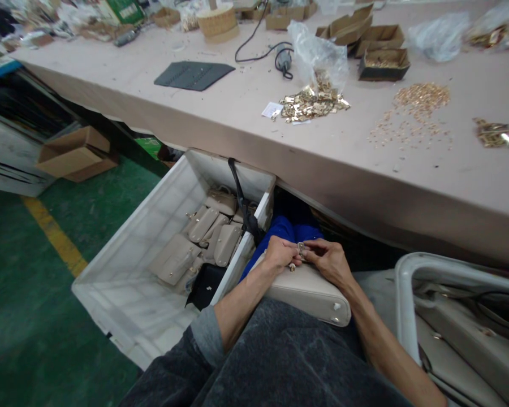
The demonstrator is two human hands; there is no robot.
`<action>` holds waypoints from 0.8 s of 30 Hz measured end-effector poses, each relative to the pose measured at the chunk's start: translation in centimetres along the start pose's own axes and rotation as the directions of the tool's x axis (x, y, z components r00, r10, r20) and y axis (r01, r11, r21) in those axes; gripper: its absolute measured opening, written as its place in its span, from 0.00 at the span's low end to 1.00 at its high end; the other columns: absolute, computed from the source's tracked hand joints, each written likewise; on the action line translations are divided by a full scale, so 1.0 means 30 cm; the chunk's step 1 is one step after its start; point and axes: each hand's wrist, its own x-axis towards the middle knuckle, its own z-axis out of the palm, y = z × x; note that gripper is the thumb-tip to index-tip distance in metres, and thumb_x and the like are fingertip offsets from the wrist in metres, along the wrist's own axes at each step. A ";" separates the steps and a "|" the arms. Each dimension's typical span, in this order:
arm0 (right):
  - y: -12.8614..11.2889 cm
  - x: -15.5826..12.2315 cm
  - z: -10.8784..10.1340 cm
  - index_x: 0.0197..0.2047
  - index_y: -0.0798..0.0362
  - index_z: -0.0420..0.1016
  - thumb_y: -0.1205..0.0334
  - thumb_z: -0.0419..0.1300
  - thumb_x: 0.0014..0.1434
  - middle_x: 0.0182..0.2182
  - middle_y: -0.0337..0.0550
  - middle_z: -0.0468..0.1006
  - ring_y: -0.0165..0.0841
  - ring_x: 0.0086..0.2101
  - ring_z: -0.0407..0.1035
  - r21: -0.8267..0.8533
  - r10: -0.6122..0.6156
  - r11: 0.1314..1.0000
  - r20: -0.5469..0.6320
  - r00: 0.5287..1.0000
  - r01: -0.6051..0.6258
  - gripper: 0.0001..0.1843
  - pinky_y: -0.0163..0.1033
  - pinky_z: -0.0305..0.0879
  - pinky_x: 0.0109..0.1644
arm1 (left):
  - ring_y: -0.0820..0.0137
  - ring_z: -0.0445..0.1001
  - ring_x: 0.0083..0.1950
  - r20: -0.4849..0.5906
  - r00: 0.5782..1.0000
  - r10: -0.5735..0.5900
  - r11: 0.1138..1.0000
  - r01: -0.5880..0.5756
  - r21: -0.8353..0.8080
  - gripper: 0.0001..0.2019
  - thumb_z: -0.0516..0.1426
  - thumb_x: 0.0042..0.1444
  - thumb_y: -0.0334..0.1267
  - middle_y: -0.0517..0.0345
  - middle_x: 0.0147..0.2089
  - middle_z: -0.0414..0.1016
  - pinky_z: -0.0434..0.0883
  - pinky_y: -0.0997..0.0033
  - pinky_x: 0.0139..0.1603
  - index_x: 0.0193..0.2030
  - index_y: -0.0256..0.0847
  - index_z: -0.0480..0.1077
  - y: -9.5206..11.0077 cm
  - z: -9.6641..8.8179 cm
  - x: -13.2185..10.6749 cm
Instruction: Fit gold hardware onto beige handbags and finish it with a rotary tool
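A beige handbag (307, 291) rests across my lap, over blue trousers. Both hands meet at its far edge around a small shiny metal buckle (301, 247). My left hand (280, 252) is closed, its fingertips pinched at the buckle's left side. From the right, my right hand (328, 258) pinches the same piece between thumb and fingers. Just below the fingers, a small gold-coloured fitting (292, 267) shows on the bag. The fingers partly cover the buckle, so how it joins the bag is hidden.
To the left stands a white bin (127, 265) with several beige bags (203, 226). Another white bin (402, 305) of bags is at the right. The table (237, 118) ahead carries a heap of gold hardware (311, 104), scattered small pieces (422, 99) and a grey sheet (193, 75).
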 end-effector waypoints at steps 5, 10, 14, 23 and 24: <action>0.000 0.001 -0.005 0.43 0.54 0.87 0.52 0.70 0.55 0.33 0.48 0.82 0.40 0.34 0.76 -0.127 -0.097 0.987 0.013 0.995 0.098 0.17 0.42 0.70 0.37 | 0.73 0.75 0.19 -0.003 1.000 0.010 1.000 -0.010 0.018 0.05 0.69 0.53 0.28 0.51 0.23 0.78 0.72 0.76 0.22 0.30 0.28 0.81 0.004 0.000 -0.007; 0.006 0.003 -0.011 0.42 0.52 0.87 0.53 0.68 0.57 0.35 0.48 0.83 0.41 0.36 0.76 -0.177 -0.134 0.975 0.032 0.990 0.137 0.14 0.43 0.69 0.40 | 0.72 0.75 0.19 -0.007 1.000 0.008 1.000 -0.008 0.030 0.06 0.68 0.54 0.27 0.52 0.22 0.77 0.71 0.76 0.20 0.28 0.28 0.79 0.007 0.003 -0.011; 0.002 0.000 -0.013 0.41 0.53 0.87 0.53 0.68 0.57 0.36 0.49 0.83 0.41 0.37 0.76 -0.186 -0.123 0.974 0.039 0.992 0.128 0.14 0.43 0.69 0.40 | 0.73 0.74 0.19 0.003 1.000 0.008 0.999 -0.008 0.034 0.05 0.65 0.54 0.23 0.54 0.22 0.76 0.71 0.77 0.20 0.28 0.28 0.79 0.012 0.006 -0.014; 0.003 0.019 -0.013 0.44 0.56 0.86 0.48 0.69 0.56 0.36 0.49 0.84 0.40 0.34 0.77 0.002 0.034 0.999 0.061 0.998 -0.034 0.21 0.41 0.71 0.38 | 0.74 0.72 0.18 0.007 0.997 0.073 0.993 -0.073 0.097 0.05 0.62 0.56 0.22 0.57 0.21 0.74 0.70 0.77 0.19 0.32 0.29 0.81 0.006 0.006 -0.016; 0.001 0.024 -0.013 0.44 0.56 0.86 0.47 0.69 0.56 0.35 0.49 0.84 0.39 0.33 0.76 0.027 0.049 0.998 0.085 0.995 -0.052 0.21 0.41 0.71 0.37 | 0.74 0.72 0.18 0.005 0.996 0.087 0.990 -0.087 0.111 0.06 0.61 0.56 0.22 0.57 0.21 0.74 0.70 0.77 0.19 0.32 0.29 0.81 0.004 0.005 -0.018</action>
